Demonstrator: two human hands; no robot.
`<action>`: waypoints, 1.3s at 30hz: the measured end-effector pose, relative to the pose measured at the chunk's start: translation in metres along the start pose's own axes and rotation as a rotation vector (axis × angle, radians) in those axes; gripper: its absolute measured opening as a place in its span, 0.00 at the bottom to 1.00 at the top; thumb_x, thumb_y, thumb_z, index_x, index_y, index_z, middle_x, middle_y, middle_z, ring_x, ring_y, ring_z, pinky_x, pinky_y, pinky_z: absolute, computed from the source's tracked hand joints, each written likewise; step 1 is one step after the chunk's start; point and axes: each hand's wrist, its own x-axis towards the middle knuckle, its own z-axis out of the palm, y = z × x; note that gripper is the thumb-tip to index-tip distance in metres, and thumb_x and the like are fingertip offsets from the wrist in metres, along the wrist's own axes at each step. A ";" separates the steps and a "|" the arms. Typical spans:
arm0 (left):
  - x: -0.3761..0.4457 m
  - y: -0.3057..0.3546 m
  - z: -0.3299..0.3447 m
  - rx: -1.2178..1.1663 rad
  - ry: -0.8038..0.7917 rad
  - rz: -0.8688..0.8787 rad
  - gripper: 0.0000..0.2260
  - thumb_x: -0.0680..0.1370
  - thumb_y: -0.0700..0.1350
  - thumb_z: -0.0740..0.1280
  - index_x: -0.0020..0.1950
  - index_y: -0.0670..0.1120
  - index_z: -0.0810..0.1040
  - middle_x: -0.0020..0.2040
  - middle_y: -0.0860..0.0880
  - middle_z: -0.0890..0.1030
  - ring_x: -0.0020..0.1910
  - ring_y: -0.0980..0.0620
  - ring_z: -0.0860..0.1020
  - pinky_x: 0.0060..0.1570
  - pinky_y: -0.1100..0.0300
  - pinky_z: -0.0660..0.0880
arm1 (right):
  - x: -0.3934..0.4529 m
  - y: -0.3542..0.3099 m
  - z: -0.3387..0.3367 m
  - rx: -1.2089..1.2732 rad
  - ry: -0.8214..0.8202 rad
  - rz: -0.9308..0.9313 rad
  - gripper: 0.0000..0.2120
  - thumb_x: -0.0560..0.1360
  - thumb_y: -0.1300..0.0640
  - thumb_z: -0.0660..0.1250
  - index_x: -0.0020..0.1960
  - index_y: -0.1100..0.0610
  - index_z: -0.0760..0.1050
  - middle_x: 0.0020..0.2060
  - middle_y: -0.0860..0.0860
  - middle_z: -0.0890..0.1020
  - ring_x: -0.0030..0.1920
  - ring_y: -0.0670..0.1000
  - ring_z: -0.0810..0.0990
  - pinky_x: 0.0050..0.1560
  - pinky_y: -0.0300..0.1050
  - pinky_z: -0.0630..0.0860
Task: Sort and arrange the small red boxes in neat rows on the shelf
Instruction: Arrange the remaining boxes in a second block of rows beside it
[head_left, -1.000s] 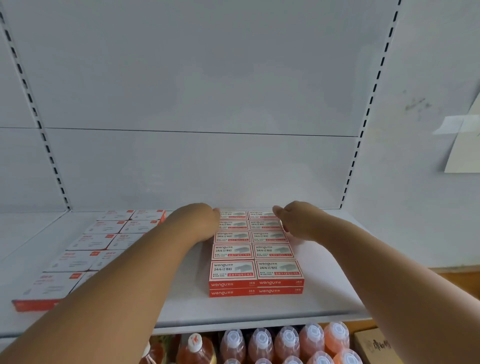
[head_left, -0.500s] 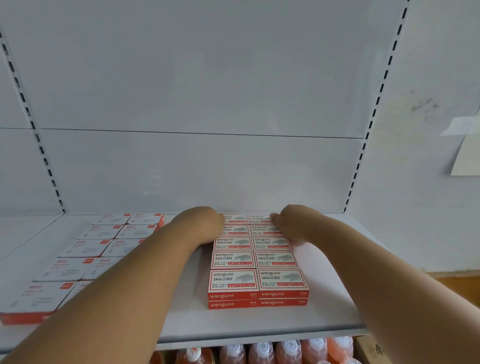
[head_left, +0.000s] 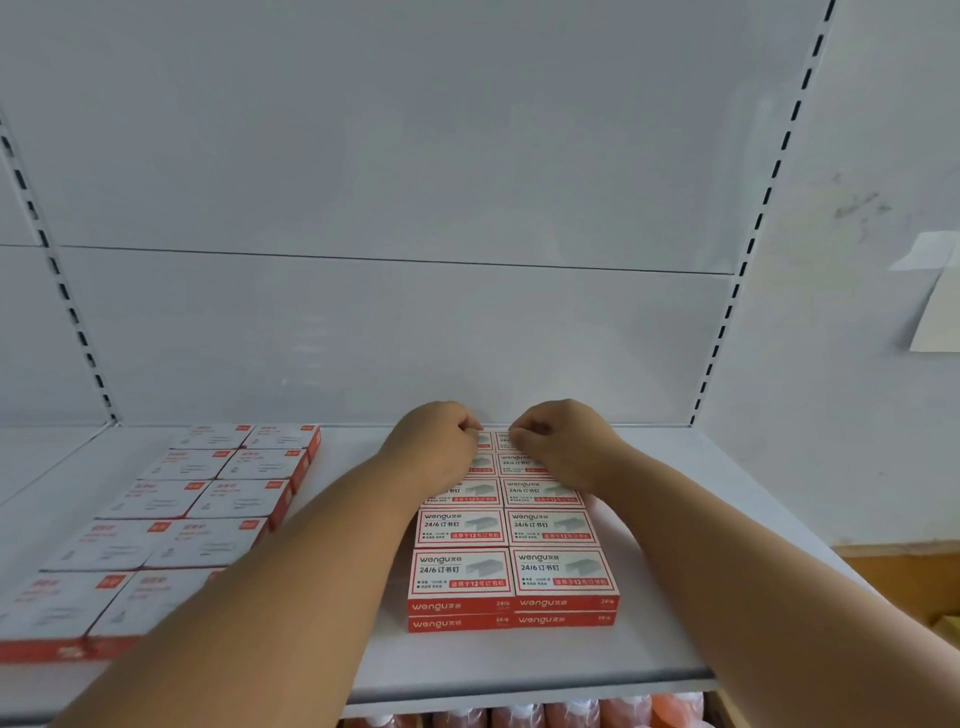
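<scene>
My left hand (head_left: 434, 449) and right hand (head_left: 563, 441) rest curled on the rearmost red boxes (head_left: 511, 525), 2 columns wide, 2 layers; whether fingertips pinch anything I cannot tell. I'd press both evenly, squaring edges against the shelf (head_left: 519, 660) back.

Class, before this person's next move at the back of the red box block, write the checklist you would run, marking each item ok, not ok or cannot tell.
1. Left hand at the back row of the staple box block: ok.
2. Right hand there too: ok.
3. Fingers actually gripping a box: cannot tell, fingertips hidden.
4. Front boxes square and flush, two layers: ok.
5. Back row aligned: cannot tell, hands cover it.
6. Gap on the shelf separating this block from the paler boxes: ok.
</scene>
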 end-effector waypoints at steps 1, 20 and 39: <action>-0.001 0.000 0.000 -0.005 0.005 0.000 0.12 0.82 0.48 0.59 0.60 0.52 0.80 0.53 0.52 0.81 0.44 0.53 0.80 0.42 0.58 0.76 | -0.001 0.000 0.001 0.003 0.011 0.000 0.08 0.76 0.51 0.65 0.47 0.50 0.83 0.42 0.44 0.84 0.45 0.46 0.81 0.47 0.43 0.78; -0.058 0.018 -0.038 0.166 -0.058 0.253 0.18 0.83 0.48 0.57 0.73 0.54 0.69 0.73 0.55 0.69 0.70 0.52 0.69 0.70 0.53 0.67 | -0.059 -0.020 -0.037 -0.295 0.038 -0.215 0.20 0.82 0.47 0.55 0.71 0.52 0.70 0.71 0.48 0.72 0.71 0.49 0.67 0.70 0.43 0.60; -0.127 -0.010 -0.007 0.383 -0.177 0.475 0.34 0.81 0.63 0.55 0.80 0.56 0.42 0.79 0.60 0.40 0.76 0.63 0.38 0.71 0.65 0.34 | -0.127 -0.004 -0.013 -0.558 -0.189 -0.539 0.47 0.69 0.27 0.37 0.79 0.55 0.51 0.79 0.51 0.53 0.78 0.48 0.49 0.75 0.38 0.39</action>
